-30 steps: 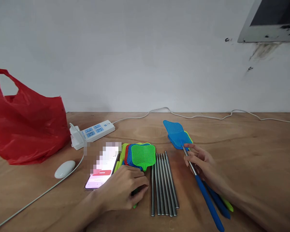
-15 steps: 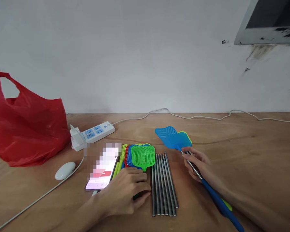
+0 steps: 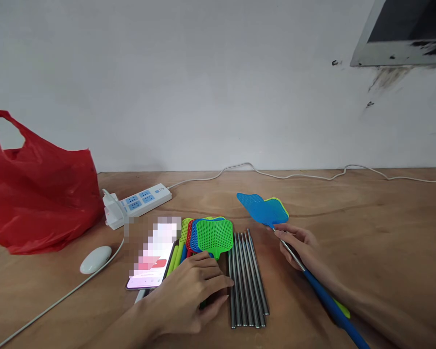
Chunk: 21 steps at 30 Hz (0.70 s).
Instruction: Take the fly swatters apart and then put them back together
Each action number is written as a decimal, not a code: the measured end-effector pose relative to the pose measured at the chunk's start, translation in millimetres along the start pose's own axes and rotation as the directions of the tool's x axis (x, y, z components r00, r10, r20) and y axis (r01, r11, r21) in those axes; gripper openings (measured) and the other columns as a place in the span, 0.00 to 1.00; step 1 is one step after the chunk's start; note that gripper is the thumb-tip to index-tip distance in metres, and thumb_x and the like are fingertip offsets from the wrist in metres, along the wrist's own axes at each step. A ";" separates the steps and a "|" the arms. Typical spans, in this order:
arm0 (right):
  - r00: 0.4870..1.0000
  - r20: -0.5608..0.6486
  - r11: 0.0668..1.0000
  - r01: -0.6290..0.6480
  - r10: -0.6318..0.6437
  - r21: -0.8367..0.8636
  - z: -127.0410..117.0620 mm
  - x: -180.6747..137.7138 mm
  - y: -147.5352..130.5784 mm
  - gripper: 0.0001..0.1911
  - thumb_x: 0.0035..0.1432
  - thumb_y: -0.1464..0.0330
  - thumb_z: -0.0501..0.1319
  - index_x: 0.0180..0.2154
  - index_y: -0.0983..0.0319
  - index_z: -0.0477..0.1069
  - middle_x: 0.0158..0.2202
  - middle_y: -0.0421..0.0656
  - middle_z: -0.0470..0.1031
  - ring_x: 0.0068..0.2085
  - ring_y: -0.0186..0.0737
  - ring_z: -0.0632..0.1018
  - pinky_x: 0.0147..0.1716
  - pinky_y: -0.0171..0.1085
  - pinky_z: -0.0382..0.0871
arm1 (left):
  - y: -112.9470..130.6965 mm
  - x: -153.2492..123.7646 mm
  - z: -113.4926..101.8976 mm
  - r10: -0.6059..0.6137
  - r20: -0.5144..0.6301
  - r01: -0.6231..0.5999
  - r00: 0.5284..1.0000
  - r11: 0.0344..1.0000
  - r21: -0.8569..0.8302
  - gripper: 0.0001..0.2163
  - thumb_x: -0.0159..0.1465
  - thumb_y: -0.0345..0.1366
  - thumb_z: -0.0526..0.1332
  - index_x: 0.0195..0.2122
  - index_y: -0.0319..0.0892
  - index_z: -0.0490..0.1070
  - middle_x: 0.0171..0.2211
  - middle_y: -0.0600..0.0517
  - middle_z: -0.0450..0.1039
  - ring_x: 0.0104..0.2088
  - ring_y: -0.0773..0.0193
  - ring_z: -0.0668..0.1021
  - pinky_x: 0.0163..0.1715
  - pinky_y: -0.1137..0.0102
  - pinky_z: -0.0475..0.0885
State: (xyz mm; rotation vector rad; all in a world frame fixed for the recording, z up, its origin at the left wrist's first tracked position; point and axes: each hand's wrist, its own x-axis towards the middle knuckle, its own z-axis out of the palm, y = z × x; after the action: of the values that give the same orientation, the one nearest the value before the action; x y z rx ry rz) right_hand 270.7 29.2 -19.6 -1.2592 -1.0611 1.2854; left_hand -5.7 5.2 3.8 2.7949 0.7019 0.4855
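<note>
My right hand [image 3: 298, 245] is closed around the thin metal shaft of a blue fly swatter [image 3: 267, 212], whose long blue handle slants down to the right. Beneath it lies a yellow-green swatter [image 3: 285, 204], partly hidden by the blue one and my hand. My left hand [image 3: 198, 288] lies over a fanned stack of swatter heads and handles, thumb and fingers apart, the index fingertip at the left edge of a row of metal rods [image 3: 247, 286]. On top of the stack is a bright green swatter head [image 3: 215, 236]; red, blue and yellow ones show behind.
A phone with a lit screen [image 3: 148, 266] lies left of the stack. Farther left are a white mouse [image 3: 95, 260], a white power strip [image 3: 145, 201] and a red plastic bag [image 3: 43, 198]. A white cable [image 3: 294, 176] runs along the wall on the wooden table [image 3: 385, 232].
My left hand has shifted slightly right and its index finger has reached the rods. The blue swatter's head has tilted lower in my right hand.
</note>
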 end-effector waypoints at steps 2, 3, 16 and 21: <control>1.000 0.017 1.000 -0.003 0.003 -0.002 0.3 -0.7 1.0 0.28 0.47 0.48 0.70 0.38 0.64 0.71 0.09 0.29 0.60 0.11 0.27 0.56 0.13 0.31 0.38 | 1.2 0.4 -1.8 -0.021 0.029 0.021 0.999 1.000 -0.006 0.10 0.68 0.32 0.56 0.47 0.41 0.75 0.35 0.49 0.78 0.36 0.58 0.79 0.43 0.61 0.70; 1.000 0.025 1.000 0.002 -0.002 -0.005 0.7 -1.3 1.1 0.28 0.47 0.48 0.70 0.38 0.64 0.71 0.09 0.29 0.60 0.11 0.27 0.56 0.13 0.32 0.39 | 1.8 0.6 -2.7 -0.029 0.042 0.029 0.999 1.000 -0.008 0.10 0.68 0.32 0.56 0.46 0.41 0.75 0.35 0.49 0.78 0.37 0.57 0.79 0.45 0.61 0.71; 1.000 -0.017 0.995 -0.025 0.024 -0.092 8.7 -12.8 -10.1 0.30 0.47 0.46 0.68 0.40 0.64 0.71 0.09 0.33 0.66 0.12 0.29 0.59 0.15 0.32 0.44 | 6.1 3.8 -4.7 -0.058 0.161 0.059 0.985 0.998 -0.002 0.18 0.67 0.33 0.59 0.58 0.42 0.68 0.51 0.47 0.76 0.50 0.52 0.77 0.54 0.56 0.69; 0.999 -0.030 0.997 -0.019 0.016 -0.077 6.0 -10.0 -3.3 0.31 0.47 0.46 0.68 0.41 0.64 0.72 0.08 0.30 0.63 0.12 0.29 0.58 0.14 0.32 0.44 | 5.0 3.6 -2.1 -0.073 0.177 0.074 0.981 0.997 -0.001 0.19 0.67 0.34 0.59 0.60 0.41 0.66 0.53 0.46 0.76 0.52 0.51 0.77 0.56 0.54 0.68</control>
State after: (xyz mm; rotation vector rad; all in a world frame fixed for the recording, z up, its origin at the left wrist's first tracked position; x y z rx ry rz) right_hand 264.6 20.0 -14.8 -1.3440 -1.0902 1.2460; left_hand -1.4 3.0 8.1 2.7499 0.7580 0.2214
